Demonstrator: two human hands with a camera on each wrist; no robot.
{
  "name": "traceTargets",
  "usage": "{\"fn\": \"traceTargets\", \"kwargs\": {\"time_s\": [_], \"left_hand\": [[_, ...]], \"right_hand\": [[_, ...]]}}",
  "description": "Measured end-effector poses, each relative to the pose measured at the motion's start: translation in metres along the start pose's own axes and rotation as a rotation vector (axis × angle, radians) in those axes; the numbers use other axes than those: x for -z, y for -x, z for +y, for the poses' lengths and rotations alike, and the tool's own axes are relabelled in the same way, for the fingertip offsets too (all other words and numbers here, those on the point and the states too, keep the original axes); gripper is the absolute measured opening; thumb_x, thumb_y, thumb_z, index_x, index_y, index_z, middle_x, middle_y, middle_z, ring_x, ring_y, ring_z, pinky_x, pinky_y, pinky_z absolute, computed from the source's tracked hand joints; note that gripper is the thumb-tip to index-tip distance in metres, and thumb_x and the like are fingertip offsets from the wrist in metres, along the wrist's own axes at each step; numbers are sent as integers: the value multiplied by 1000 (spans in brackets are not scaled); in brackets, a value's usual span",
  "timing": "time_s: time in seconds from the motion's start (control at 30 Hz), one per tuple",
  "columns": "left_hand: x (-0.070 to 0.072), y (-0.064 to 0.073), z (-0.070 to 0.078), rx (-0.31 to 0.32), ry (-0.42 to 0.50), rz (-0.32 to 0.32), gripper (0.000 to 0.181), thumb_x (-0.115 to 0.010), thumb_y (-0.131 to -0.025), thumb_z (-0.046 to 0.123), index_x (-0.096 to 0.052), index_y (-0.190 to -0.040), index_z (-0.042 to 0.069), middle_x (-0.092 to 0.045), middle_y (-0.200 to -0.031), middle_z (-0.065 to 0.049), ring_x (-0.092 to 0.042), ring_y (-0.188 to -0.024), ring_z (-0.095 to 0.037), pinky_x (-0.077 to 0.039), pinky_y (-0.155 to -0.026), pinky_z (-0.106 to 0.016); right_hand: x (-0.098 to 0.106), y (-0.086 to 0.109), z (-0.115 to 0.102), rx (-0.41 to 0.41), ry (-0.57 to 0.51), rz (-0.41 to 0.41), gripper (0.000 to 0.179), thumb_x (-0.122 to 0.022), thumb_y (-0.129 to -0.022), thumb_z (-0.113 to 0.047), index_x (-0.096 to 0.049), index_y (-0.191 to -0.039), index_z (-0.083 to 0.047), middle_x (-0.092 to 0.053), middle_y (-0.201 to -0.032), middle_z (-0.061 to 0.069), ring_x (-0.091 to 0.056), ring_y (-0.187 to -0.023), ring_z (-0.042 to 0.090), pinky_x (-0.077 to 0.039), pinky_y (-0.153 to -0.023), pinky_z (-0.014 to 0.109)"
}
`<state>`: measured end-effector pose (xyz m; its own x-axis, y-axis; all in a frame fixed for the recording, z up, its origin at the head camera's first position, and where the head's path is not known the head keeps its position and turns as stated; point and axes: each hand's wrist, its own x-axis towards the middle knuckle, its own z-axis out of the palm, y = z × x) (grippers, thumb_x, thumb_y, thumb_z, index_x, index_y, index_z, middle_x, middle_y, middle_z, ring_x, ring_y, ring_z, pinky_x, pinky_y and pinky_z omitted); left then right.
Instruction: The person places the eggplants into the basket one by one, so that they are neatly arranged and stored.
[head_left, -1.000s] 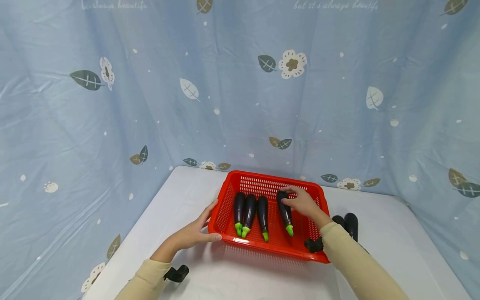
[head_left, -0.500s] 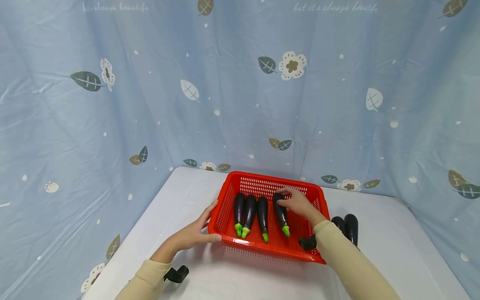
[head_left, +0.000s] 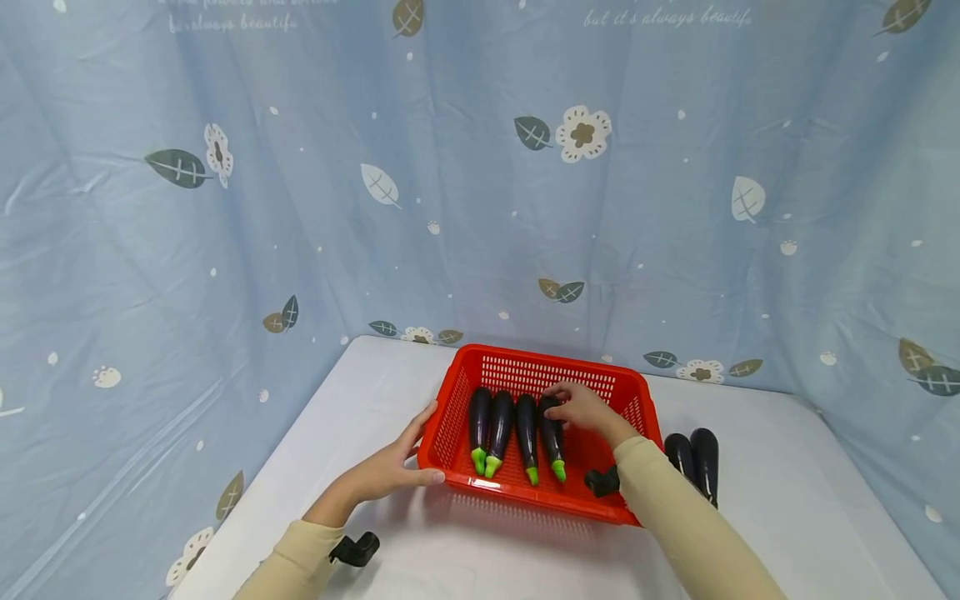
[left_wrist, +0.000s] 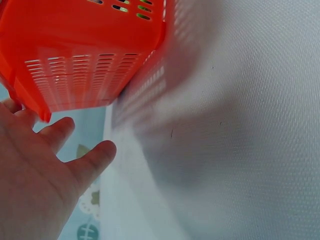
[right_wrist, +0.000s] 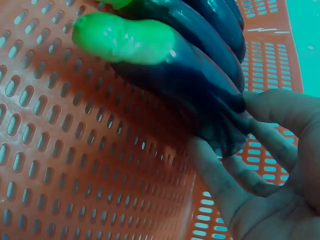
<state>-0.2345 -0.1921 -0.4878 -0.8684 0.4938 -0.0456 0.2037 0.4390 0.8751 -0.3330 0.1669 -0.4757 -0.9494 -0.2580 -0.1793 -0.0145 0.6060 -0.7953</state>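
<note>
In the head view, a red plastic basket [head_left: 528, 496] holds several dark purple eggplants with green stem ends. Three of them, including the middle eggplant [head_left: 498, 425], lie side by side toward its left. My right hand [head_left: 588, 410] pinches the blunt end of the rightmost eggplant [head_left: 552, 437], right beside that row. The right wrist view shows thumb and fingers round this eggplant [right_wrist: 170, 82], its green end pointing away from the hand. At the basket's left corner my left hand [head_left: 386, 471] rests with extended fingers along the rim and the thumb spread at the front.
Two more eggplants [head_left: 705, 460] lie on the white table [head_left: 787, 500] just right of the basket, partly hidden by the right sleeve [head_left: 682, 517]. A blue patterned curtain [head_left: 480, 208] hangs behind the table and along its sides.
My right hand has moved left inside the basket, bringing the held eggplant up beside the other three. The left hand has stayed at the basket's corner.
</note>
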Motion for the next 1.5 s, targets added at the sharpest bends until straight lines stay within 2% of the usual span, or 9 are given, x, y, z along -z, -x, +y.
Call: {"fn": "traceTargets", "kwargs": {"time_s": [0.2, 0.37, 0.53, 0.8, 1.1, 1.2, 1.33, 1.5], "left_hand": [[0, -1, -3, -11, 1, -4, 109, -77, -88, 40, -2, -165, 24, -7, -171, -5, -20, -153, -36, -35, -115, -59], [-1, -1, -2, -17, 1, -8, 109, -77, -88, 39, -2, -165, 23, -7, -171, -5, -20, -153, -36, -35, -115, -59], [-2, 1, -1, -26, 6, -11, 109, -77, -89, 37, -2, -165, 20, -7, -171, -7, -20, -153, -37, -34, -116, -59], [-2, 2, -1, -18, 4, 2, 108, -77, -88, 37, -2, -165, 22, -8, -171, -7, -21, -152, -37, -35, -115, -59], [-2, 3, 1, -4, 3, 1, 109, -77, -88, 38, -3, -165, 23, -9, -171, -8, -22, -152, -37, -36, -114, -59], [-2, 3, 1, -2, 2, 2, 109, -77, -87, 38, -3, -165, 23, -9, -170, -8, -23, -151, -37, -37, -114, -59], [-2, 2, 1, -3, 1, 0, 108, -77, -87, 39, -3, -165, 24, -10, -170, -8, -22, -152, -37, -36, -114, -60], [-2, 2, 3, -8, 7, 4, 108, -77, -88, 37, -3, -165, 23, -9, -170, -9, -23, -151, -37, -36, -114, -60]], "right_hand": [[-2, 3, 0, -29, -14, -32, 45, -73, -91, -3, -62, -134, -2, -57, -130, 24, -63, -96, 28, -62, -82, 41], [-1, 6, 0, -31, -25, -38, 46, -72, -91, -2, -62, -135, -3, -56, -134, 25, -63, -101, 30, -61, -84, 43], [-2, 8, 0, -29, -10, -45, 46, -73, -90, -4, -64, -134, -5, -59, -130, 23, -64, -95, 27, -61, -83, 42], [0, 10, -1, 3, 87, -19, 43, -75, -89, -7, -68, -131, -10, -64, -125, 17, -63, -86, 22, -60, -78, 37], [11, 17, -3, 49, 66, 35, 38, -71, -93, -8, -69, -131, -9, -67, -119, 16, -62, -78, 23, -56, -70, 33], [14, 19, -2, 74, 53, 68, 37, -70, -94, -9, -69, -131, -9, -67, -123, 16, -66, -83, 26, -58, -74, 34], [17, 22, -1, 97, 15, 83, 36, -67, -96, -10, -68, -132, -9, -64, -132, 18, -70, -93, 33, -60, -85, 44], [21, 25, -1, 111, -4, 87, 35, -67, -98, -12, -68, -133, -10, -66, -129, 17, -70, -100, 37, -59, -88, 46]]}}
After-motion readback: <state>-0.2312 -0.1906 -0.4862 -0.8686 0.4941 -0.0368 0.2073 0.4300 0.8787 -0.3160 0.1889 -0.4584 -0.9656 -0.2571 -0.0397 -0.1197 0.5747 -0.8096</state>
